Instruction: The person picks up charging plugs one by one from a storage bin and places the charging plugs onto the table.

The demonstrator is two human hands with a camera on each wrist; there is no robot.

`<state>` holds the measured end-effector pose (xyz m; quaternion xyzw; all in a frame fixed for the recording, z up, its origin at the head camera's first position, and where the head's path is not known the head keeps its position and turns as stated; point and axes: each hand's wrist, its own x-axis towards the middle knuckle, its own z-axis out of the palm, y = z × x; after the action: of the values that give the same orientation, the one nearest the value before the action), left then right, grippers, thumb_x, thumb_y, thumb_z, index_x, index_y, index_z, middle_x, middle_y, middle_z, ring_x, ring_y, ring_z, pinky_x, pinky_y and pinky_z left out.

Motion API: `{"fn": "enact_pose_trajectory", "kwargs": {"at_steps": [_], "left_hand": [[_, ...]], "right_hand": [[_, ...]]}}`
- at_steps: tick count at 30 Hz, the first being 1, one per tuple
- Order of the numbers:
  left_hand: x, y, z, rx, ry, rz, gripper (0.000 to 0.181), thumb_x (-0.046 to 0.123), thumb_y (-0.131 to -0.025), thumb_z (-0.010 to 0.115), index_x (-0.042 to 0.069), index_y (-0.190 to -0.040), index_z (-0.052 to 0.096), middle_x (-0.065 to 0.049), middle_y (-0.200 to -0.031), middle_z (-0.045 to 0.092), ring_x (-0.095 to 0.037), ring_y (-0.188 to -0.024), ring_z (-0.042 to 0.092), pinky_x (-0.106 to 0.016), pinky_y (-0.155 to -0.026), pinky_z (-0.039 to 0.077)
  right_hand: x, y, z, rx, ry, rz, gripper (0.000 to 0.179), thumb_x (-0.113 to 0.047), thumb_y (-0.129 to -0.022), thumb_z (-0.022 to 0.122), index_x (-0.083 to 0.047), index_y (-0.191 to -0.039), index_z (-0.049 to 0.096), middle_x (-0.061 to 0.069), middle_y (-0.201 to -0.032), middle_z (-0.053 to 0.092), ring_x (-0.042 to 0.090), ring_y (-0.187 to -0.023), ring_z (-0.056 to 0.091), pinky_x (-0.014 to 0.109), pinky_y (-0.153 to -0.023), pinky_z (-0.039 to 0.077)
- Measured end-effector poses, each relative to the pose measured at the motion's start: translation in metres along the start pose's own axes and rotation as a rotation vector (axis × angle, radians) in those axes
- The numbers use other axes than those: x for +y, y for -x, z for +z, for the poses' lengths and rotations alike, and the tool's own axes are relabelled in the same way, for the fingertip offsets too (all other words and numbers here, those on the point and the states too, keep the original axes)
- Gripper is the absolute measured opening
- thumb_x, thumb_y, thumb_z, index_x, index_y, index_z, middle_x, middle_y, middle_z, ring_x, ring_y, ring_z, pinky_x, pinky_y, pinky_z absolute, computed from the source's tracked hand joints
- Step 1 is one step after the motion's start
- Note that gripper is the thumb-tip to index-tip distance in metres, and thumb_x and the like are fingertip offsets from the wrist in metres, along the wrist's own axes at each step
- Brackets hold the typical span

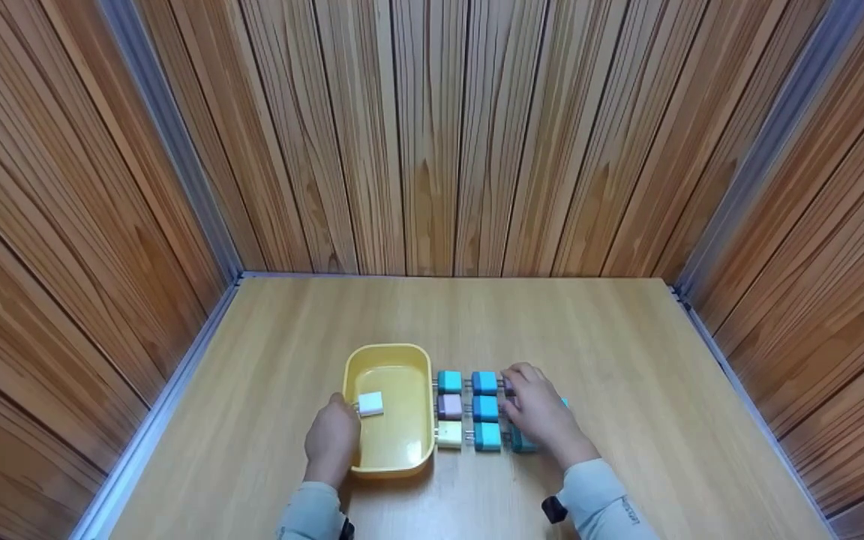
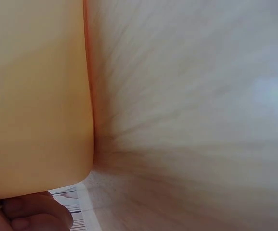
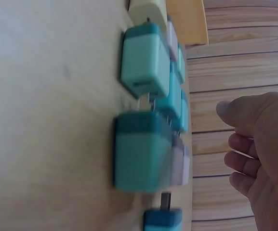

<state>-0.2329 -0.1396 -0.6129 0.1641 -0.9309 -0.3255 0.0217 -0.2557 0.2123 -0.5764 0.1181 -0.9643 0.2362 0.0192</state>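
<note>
My left hand (image 1: 333, 439) grips the left side of a yellow plastic tray (image 1: 394, 471); in the left wrist view its fingers (image 2: 42, 209) are at the tray's outer wall (image 2: 42, 120). A white plug charger (image 1: 370, 403) is inside the tray near that hand, prongs toward it. My right hand (image 1: 541, 412) hovers over the right part of several plug chargers laid in rows. In the right wrist view its fingers (image 3: 244, 163) are loosely bent, apart from the chargers, holding nothing. Below are a dark teal charger (image 3: 143, 151) and a lighter one (image 3: 146, 62). Some chargers are hidden behind the hand.
Right of the tray sit teal (image 1: 449, 382), lilac (image 1: 449, 406) and pale yellow (image 1: 449, 434) chargers, with blue ones (image 1: 485, 408) beside them. Wood-panelled walls (image 1: 432, 150) enclose the wooden table (image 1: 289, 322) at the back and both sides.
</note>
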Motion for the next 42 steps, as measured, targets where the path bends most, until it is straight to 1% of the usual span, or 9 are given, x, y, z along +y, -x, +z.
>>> {"fn": "enact_pose_trajectory", "kwargs": {"at_steps": [3,4,10,20,26,29,33,39,42], "left_hand": [[0.001,0.000,-0.001,0.022,-0.022,0.020,0.028,0.017,-0.105,0.040,-0.001,-0.115,0.059,-0.019,-0.090,0.071,-0.036,-0.079,0.070,-0.053,-0.064,0.053],[0.001,0.000,-0.001,0.017,-0.018,0.014,0.028,0.017,-0.105,0.040,-0.001,-0.115,0.059,-0.018,-0.090,0.070,-0.035,-0.079,0.070,-0.052,-0.064,0.053],[0.001,0.000,0.000,-0.030,0.028,-0.027,0.032,0.020,-0.107,0.037,0.001,-0.122,0.058,-0.014,-0.096,0.070,-0.028,-0.081,0.067,-0.048,-0.070,0.053],[-0.001,-0.001,0.001,-0.054,0.027,-0.055,0.038,0.020,-0.107,0.035,0.000,-0.132,0.055,-0.017,-0.107,0.070,-0.029,-0.088,0.068,-0.050,-0.077,0.054],[0.002,-0.002,0.000,-0.064,0.042,-0.064,0.038,0.021,-0.107,0.034,0.000,-0.131,0.055,-0.015,-0.104,0.070,-0.027,-0.083,0.066,-0.048,-0.074,0.054],[0.003,-0.002,-0.001,-0.029,0.021,-0.035,0.034,0.020,-0.107,0.037,0.001,-0.124,0.058,-0.015,-0.098,0.071,-0.029,-0.083,0.068,-0.049,-0.070,0.054],[0.003,-0.001,-0.001,0.001,-0.016,-0.005,0.030,0.019,-0.106,0.040,0.001,-0.118,0.060,-0.016,-0.094,0.071,-0.033,-0.083,0.070,-0.051,-0.066,0.052],[0.003,-0.002,-0.001,-0.033,-0.010,-0.044,0.034,0.020,-0.107,0.037,0.001,-0.125,0.058,-0.016,-0.098,0.070,-0.030,-0.083,0.068,-0.049,-0.070,0.053],[0.002,-0.002,-0.001,-0.036,-0.004,-0.044,0.034,0.020,-0.107,0.037,0.000,-0.126,0.058,-0.016,-0.099,0.070,-0.030,-0.084,0.068,-0.050,-0.071,0.054]], "right_hand": [[-0.009,-0.003,0.002,0.005,0.016,-0.032,0.056,-0.030,-0.097,0.071,-0.010,-0.147,0.054,0.006,-0.147,0.050,0.024,-0.137,0.046,0.047,-0.113,0.042],[-0.012,-0.004,0.003,0.002,0.021,-0.037,0.057,-0.031,-0.097,0.071,-0.011,-0.147,0.054,0.006,-0.147,0.050,0.024,-0.136,0.047,0.047,-0.112,0.042],[-0.030,-0.008,0.010,-0.021,0.041,-0.072,0.058,-0.034,-0.097,0.071,-0.014,-0.148,0.052,0.005,-0.148,0.049,0.024,-0.136,0.047,0.048,-0.111,0.043],[-0.062,-0.014,0.024,-0.062,0.015,-0.131,0.058,-0.043,-0.100,0.063,-0.020,-0.151,0.049,0.002,-0.151,0.047,0.022,-0.141,0.045,0.047,-0.113,0.042],[-0.074,-0.013,0.036,-0.058,-0.017,-0.195,0.058,-0.037,-0.100,0.065,-0.020,-0.153,0.047,0.003,-0.153,0.046,0.021,-0.142,0.044,0.045,-0.113,0.042],[-0.080,-0.014,0.042,-0.038,-0.007,-0.254,0.057,-0.035,-0.100,0.066,-0.015,-0.151,0.049,0.006,-0.151,0.048,0.024,-0.141,0.045,0.046,-0.113,0.041],[-0.088,-0.016,0.047,-0.034,0.023,-0.293,0.056,-0.035,-0.100,0.066,-0.011,-0.148,0.052,0.007,-0.148,0.050,0.024,-0.138,0.048,0.044,-0.113,0.041],[-0.100,-0.019,0.056,-0.073,0.024,-0.296,0.055,-0.032,-0.098,0.068,-0.010,-0.147,0.053,0.006,-0.144,0.052,0.023,-0.133,0.050,0.044,-0.112,0.043],[-0.108,-0.019,0.060,-0.091,0.016,-0.290,0.055,-0.032,-0.098,0.069,-0.011,-0.146,0.054,0.006,-0.144,0.052,0.023,-0.133,0.051,0.043,-0.112,0.043]]}}
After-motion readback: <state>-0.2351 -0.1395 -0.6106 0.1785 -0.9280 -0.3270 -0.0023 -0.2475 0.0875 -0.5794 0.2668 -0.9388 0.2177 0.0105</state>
